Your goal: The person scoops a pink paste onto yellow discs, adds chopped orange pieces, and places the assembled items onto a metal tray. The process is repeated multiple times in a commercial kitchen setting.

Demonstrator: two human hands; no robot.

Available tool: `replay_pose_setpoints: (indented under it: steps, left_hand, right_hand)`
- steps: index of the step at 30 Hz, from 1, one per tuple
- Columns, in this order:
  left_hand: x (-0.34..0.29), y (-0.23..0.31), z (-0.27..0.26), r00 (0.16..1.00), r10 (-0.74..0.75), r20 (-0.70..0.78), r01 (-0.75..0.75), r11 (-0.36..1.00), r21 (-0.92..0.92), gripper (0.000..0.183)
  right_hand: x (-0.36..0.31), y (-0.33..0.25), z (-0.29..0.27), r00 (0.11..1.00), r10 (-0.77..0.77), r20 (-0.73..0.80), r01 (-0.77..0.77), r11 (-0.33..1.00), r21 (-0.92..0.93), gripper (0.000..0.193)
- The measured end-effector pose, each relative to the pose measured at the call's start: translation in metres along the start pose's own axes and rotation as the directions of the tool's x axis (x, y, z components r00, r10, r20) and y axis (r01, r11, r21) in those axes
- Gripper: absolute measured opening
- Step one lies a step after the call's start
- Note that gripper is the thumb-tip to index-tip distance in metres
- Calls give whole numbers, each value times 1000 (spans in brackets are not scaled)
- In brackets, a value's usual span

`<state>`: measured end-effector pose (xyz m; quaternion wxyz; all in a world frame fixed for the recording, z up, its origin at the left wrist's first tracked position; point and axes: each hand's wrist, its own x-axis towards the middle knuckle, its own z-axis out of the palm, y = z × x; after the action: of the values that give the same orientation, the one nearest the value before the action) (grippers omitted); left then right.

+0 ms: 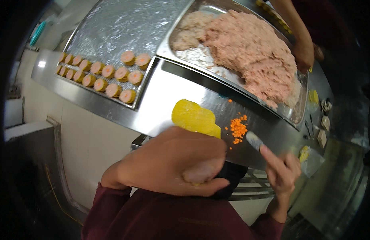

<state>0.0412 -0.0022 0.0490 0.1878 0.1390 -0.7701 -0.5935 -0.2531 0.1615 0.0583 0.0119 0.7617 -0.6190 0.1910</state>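
Observation:
My left hand (169, 160) is curled round a dumpling (201, 173); pale pink filling shows at its top, with a sliver of yellow wrapper, and the rest is hidden in the palm. In my right hand (283, 170) is a small flat spatula (255, 141), its pale smeared blade beside a little heap of orange diced bits (238, 128) that look like carrot. Round yellow dumpling wrappers (193, 117) lie overlapped on the steel table, just beyond my left hand. Rows of open-topped yellow dumplings (108, 72) with orange centres stand on a tray at the left.
That metal tray (125, 28) is lined with shiny film. A deep steel pan (165, 48) of pink minced filling (253, 48) stands at the far right. Another person's arm (301, 40) reaches down at its far side. Small packets and pale blocks (322, 138) lie along the right edge.

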Motion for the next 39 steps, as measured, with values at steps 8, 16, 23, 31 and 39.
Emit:
replay_pose_setpoints:
  steps: [8,16,23,31,39]
  left_hand:
    - [-10,-16,3,997,-51,-54,42,988,-150,45]
    - [-4,-14,1,999,-42,-5,41,999,-7,29]
    - [22,-20,20,998,-57,-1,57,998,-41,22]
    - [38,-19,34,995,-24,98,29,999,-45,34]
    - [34,-29,36,1000,4,3,-4,1000,15,40]
  right_hand:
    - [-42,43,63,944,321,82,-328,939,101,49]
    - [-46,50,76,899,428,91,-433,841,325,36]
    - [-42,40,37,854,483,194,-500,658,563,29]
    - [-40,49,58,928,343,149,-371,892,259,33]
    - [-46,64,66,748,556,361,-638,457,620,23]
